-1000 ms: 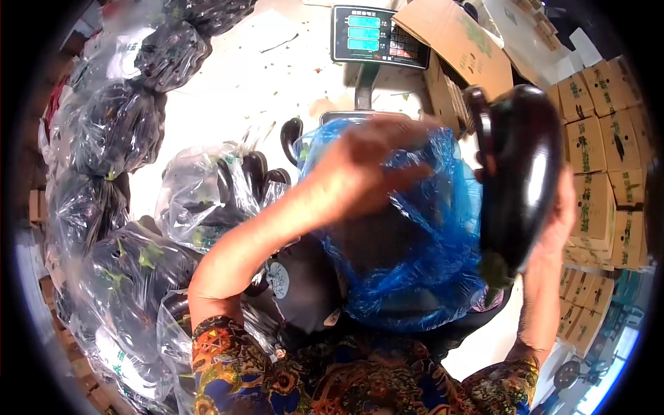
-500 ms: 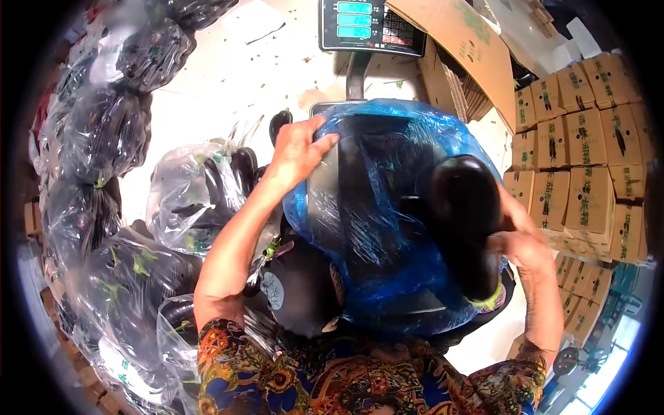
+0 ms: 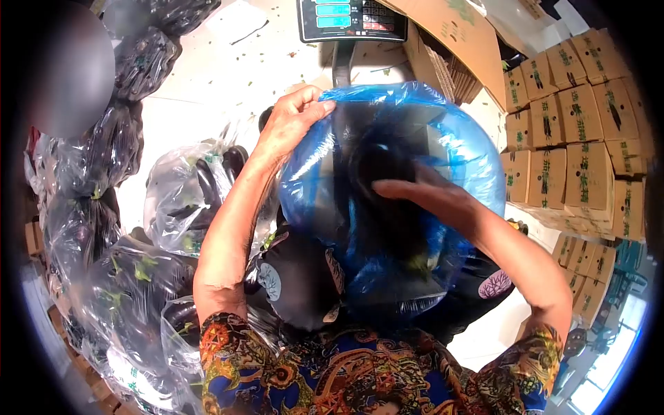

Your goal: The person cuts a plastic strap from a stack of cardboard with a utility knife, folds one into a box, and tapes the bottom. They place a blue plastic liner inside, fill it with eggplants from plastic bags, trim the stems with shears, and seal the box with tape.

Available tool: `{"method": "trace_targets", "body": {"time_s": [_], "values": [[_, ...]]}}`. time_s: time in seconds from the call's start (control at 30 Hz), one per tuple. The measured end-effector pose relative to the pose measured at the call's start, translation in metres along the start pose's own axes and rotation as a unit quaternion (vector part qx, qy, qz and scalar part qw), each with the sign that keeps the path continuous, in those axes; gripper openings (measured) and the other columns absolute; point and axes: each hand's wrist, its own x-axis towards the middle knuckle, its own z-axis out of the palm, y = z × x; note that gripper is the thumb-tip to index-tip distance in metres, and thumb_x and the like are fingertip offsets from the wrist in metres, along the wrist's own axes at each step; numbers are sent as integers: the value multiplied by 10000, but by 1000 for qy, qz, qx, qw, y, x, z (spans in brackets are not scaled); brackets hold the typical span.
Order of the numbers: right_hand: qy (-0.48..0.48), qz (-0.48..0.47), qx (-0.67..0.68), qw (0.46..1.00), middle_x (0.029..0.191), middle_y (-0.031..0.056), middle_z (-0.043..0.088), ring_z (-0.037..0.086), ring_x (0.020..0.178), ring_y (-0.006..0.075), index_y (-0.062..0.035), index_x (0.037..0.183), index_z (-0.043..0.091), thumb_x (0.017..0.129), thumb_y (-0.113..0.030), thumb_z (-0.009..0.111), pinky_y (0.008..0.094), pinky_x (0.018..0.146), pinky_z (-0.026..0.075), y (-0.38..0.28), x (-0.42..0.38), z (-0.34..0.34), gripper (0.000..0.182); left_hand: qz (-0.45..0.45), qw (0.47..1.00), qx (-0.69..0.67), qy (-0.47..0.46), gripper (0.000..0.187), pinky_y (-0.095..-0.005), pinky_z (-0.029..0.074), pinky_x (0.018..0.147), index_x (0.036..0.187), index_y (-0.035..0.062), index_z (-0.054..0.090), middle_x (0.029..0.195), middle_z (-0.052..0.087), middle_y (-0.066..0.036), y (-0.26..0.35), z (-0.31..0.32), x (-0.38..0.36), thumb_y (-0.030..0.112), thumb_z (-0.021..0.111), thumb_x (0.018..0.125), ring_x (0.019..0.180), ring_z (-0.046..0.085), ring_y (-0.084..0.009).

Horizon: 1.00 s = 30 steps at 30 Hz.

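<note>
A blue plastic bag (image 3: 470, 155) stands wide open between my knees, with a dark flat surface showing inside. My left hand (image 3: 294, 121) pinches the bag's rim at its far left edge. Down in the mouth of the bag is my right hand (image 3: 422, 190), its thumb lying along a large dark eggplant (image 3: 384, 166). That eggplant is blurred and its lower part is lost in shadow, near a greenish stem end. To the left of my left forearm lies a clear bag of eggplants (image 3: 183, 197).
A digital scale display (image 3: 353, 21) on a post stands beyond the bag. Stacked cartons (image 3: 581, 138) rise at the right, and flattened cardboard (image 3: 456, 41) leans at the top. Filled bags of eggplants (image 3: 131, 304) line the left side. Bits of debris dot the floor (image 3: 235, 76).
My right hand has moved left and into the bag with the eggplant, from the bag's right side. The bag's mouth looks rounder and wider. My left hand keeps hold of the rim.
</note>
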Motion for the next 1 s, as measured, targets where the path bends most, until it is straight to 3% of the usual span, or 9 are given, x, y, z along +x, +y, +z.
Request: {"method": "trace_targets", "body": {"time_s": [0.2,0.3,0.5,0.6,0.7,0.77,0.87,0.93,1.0], "values": [[51,15,-90,995,1283,117,563,524,1185,248,-35,1336,503,821,-382,732,377,1038,394,91,133,-9,662,45,999,23,-21,109,-223,405,696,904,47,649,783,570,35,-13,-7,8,115,698,833,723,502,-60],[154,-196,-109,962,1296,118,545,512,1192,255,-22,1357,470,793,-355,770,390,1048,384,136,159,-2,721,39,996,74,-14,191,-229,407,705,1000,23,650,803,573,30,-21,-7,10,109,696,836,751,500,-77],[298,-121,-14,947,1362,164,480,449,1266,312,-24,1361,424,787,-274,770,427,1062,365,200,205,18,715,27,994,102,4,297,-256,453,769,1086,-24,635,892,642,-60,-22,-9,6,169,679,865,840,566,-114],[193,-128,-71,970,1285,141,537,494,1197,295,-24,1303,481,819,-247,739,423,1015,410,192,191,4,591,125,987,96,35,267,-262,477,708,1093,-10,639,858,660,-41,-49,-17,-6,168,649,893,762,583,-119],[12,-36,-82,996,1148,169,627,578,1067,325,-29,1216,574,863,-217,668,428,957,458,233,218,-44,412,68,989,45,122,209,-259,480,684,1059,10,645,830,637,-5,-69,-33,-52,166,627,920,734,574,-100],[-13,35,-319,947,1147,218,619,574,1075,374,-27,1182,595,868,-211,630,452,931,470,218,196,-47,365,-9,984,-21,178,147,-252,478,686,1019,35,650,818,614,21,-93,-49,-83,148,616,932,742,567,-84],[-128,-2,-538,833,1138,249,615,581,1062,404,-26,1136,622,879,-196,591,469,900,484,173,153,-34,310,6,922,187,339,230,-332,477,784,1064,28,632,915,657,-90,-165,-106,-121,90,640,842,806,600,-201],[-173,-35,-632,755,1121,246,627,603,1034,392,-21,1116,633,889,-186,581,465,893,489,119,127,-2,285,-1,779,480,403,379,-415,424,950,1151,45,603,1107,605,-140,-202,-157,-156,60,644,775,1017,555,-314],[-205,-34,-524,826,1116,244,636,615,1022,388,-11,1098,636,900,-191,587,456,895,492,63,99,20,272,-26,715,534,451,485,-479,351,1019,1210,53,569,1263,510,-159,-210,-180,-184,72,647,732,1164,439,-394]]}}
